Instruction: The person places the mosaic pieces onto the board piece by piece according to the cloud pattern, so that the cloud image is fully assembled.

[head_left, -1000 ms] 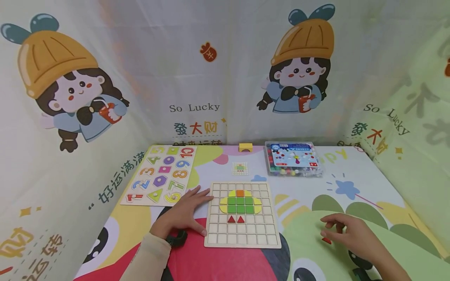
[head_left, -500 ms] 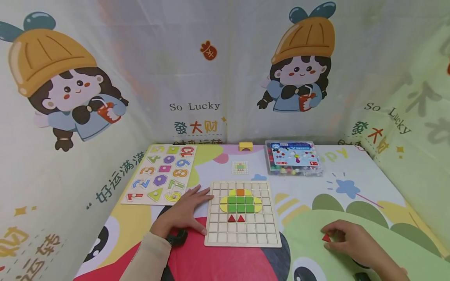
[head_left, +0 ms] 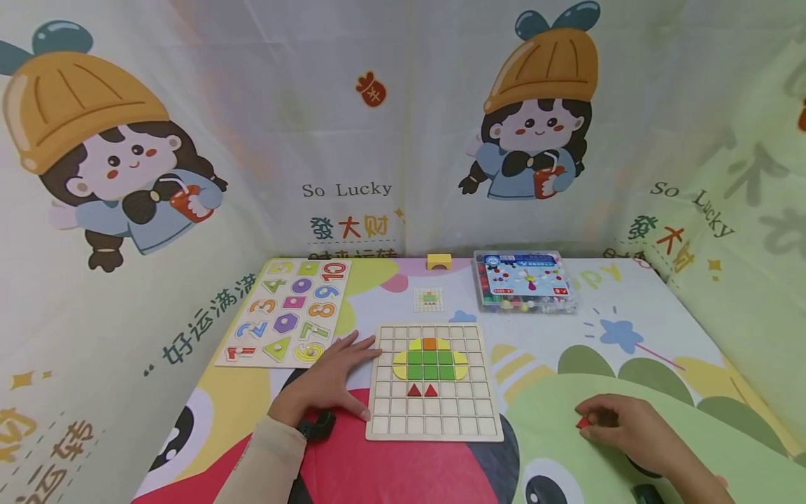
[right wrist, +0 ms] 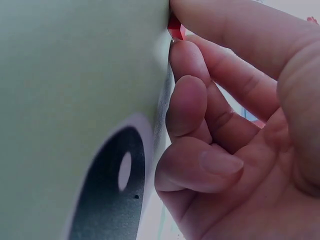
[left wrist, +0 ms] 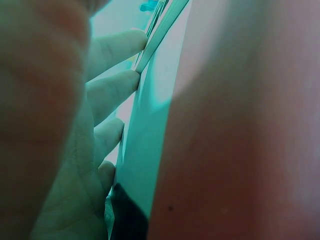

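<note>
A square wooden grid board [head_left: 434, 425] lies in the middle of the table. On it sit green squares [head_left: 431, 365], an orange square [head_left: 429, 344], yellow rounded pieces [head_left: 399, 366] and two red triangles [head_left: 413, 390]. My left hand [head_left: 330, 378] rests at the board's left edge, fingers spread and thumb near its lower left corner; in the left wrist view its fingertips [left wrist: 131, 80] touch the board's side. Right of the board, my right hand [head_left: 620, 423] pinches a small red triangle [right wrist: 176, 29] between thumb and finger, at the table surface. The fingers partly hide this piece.
A number puzzle board [head_left: 286, 315] lies at the left. Behind the grid board are a small pattern card [head_left: 429, 299] and a yellow arch block [head_left: 439, 262]. A clear box of beads [head_left: 525, 281] stands at the back right. Printed curtains enclose the table.
My right hand, earlier with thumb and fingers apart over the red triangle, has closed its fingertips on it. The left hand and the board stay in place.
</note>
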Motion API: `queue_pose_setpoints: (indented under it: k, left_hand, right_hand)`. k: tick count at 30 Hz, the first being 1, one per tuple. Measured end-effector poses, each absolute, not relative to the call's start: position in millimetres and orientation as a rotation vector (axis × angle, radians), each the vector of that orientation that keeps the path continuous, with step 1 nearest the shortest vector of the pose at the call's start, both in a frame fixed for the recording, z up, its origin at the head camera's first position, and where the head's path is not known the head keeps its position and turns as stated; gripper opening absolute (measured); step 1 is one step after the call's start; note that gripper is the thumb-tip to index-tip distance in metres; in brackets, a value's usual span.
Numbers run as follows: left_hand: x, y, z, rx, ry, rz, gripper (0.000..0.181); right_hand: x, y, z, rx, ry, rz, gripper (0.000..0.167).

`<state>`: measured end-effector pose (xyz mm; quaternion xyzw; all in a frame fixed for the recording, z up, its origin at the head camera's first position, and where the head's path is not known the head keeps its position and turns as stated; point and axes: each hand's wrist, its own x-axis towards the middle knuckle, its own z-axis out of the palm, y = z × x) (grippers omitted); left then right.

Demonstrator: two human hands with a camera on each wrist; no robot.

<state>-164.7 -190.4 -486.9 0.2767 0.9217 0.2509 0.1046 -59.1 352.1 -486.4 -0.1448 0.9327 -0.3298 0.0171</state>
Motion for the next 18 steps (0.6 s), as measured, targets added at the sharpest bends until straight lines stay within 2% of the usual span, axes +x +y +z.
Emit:
queue_pose_setpoints:
  k: [10,18]
  left_hand:
    - [-165.6,-189.6,-485.6,0.796,2.711,0.771,0.112]
    - [-164.5,-189.5,-485.5,0.799,2.706,0.766,0.112]
  right_hand:
    - [-60.2,349.7,-480.5,-0.347,2.866,-0.996,0.013]
    - [-61.9,348.7,-485.4,-0.405,2.924,-0.98,0.013]
